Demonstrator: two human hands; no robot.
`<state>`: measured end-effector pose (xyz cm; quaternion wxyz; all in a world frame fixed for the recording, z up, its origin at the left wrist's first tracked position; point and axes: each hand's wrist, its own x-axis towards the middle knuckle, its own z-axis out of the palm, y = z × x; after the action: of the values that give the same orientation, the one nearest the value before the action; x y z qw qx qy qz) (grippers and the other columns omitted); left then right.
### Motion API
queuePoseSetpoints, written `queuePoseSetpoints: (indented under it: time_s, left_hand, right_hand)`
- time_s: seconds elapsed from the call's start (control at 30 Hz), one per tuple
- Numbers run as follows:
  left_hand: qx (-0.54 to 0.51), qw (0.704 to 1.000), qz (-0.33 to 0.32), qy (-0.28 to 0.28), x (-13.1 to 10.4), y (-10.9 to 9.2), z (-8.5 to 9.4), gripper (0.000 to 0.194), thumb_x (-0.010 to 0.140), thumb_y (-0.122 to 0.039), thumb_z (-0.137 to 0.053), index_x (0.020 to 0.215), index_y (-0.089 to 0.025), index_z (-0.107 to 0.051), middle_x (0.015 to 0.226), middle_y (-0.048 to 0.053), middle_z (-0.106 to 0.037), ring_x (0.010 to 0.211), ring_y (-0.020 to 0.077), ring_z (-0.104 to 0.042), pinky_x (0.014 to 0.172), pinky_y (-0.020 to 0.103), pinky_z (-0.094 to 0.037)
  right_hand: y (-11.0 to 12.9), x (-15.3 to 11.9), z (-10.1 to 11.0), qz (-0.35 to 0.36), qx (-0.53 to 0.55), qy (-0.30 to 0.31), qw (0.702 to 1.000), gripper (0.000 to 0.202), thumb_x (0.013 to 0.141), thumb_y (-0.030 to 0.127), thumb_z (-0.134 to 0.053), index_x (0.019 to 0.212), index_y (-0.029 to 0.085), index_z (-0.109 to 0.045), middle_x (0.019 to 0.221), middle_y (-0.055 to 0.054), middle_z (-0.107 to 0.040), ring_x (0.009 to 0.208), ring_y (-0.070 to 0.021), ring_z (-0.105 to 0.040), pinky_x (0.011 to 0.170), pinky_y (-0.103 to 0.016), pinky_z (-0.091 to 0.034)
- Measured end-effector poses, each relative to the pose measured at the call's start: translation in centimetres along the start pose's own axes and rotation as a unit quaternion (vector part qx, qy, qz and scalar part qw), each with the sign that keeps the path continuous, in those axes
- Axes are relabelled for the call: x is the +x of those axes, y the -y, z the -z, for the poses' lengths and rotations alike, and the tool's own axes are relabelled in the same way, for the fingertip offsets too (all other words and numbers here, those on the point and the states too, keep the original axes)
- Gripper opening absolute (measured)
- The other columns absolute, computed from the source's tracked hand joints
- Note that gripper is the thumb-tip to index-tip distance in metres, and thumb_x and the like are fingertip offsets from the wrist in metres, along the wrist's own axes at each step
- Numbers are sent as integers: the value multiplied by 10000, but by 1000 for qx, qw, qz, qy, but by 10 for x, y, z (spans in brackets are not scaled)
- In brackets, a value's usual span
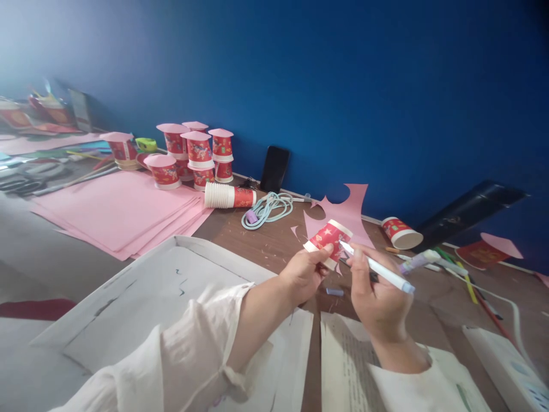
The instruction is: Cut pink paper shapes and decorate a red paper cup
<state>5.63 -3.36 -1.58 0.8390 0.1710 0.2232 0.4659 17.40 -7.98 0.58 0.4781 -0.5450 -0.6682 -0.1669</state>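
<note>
My left hand (305, 274) is wrapped round the lower part of a red paper cup (326, 236) with white rims, held tilted above the brown table (240, 240). In my right hand (377, 292) is a white marker with a pale blue end (381, 271). Its tip meets the side of the cup, or is very near it. Below the hands a small pale blue cap (334, 292) lies on the table. Cut pink paper (354, 209) is just behind the cup.
Red cups with pink paper tops (199, 150) stand stacked at the back left, near pink sheets (115, 209), nested cups (225, 195), a coiled cable (274, 209) and a phone (275, 167). A cup (401, 232) lies right. Open book (349, 355) and power strip (506, 360) are in front.
</note>
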Motion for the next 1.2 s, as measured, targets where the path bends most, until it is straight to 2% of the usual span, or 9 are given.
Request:
queuePoseSetpoints:
  time_s: [0.17,0.47,0.63,0.87,1.2]
  left_hand:
    - [-3,1000,0,-9,1,0,0,195,705,-210,-767,847,-100,-690,782,46,-620,620,69,-467,519,216,-274]
    - [-1,1000,-8,-17,1,1,1,259,636,-248,-821,800,-119,-669,749,30,-616,606,75,-463,543,252,-259]
    - [16,1000,-11,-16,1,2,0,272,628,-274,-828,779,-124,-659,736,29,-615,608,79,-472,554,259,-258]
    - [20,1000,-12,-10,3,6,2,323,601,-292,-848,778,-120,-639,679,4,-581,564,61,-443,535,248,-232]
    - [16,1000,-8,-10,0,3,-1,308,593,-285,-849,735,-122,-629,655,0,-565,555,60,-436,529,242,-253]
  right_hand:
    - [0,0,-1,2,-6,5,1000,167,903,256,-558,925,170,-700,845,-103,-744,839,-246,-697,797,-400,-540]
    - [1,-1,-1,-9,-10,2,1000,205,917,271,-539,881,159,-706,823,-102,-738,793,-238,-693,771,-387,-544]
    - [6,-3,-2,-35,42,-7,998,206,921,270,-548,985,152,-704,889,-107,-741,847,-239,-701,782,-380,-556]
    - [11,1,-5,2,25,-6,1000,209,913,233,-561,1011,123,-709,875,-118,-754,837,-240,-719,786,-380,-569]
    - [9,-1,-8,3,9,-8,1000,205,913,241,-564,1004,137,-715,933,-124,-760,871,-256,-720,817,-409,-563]
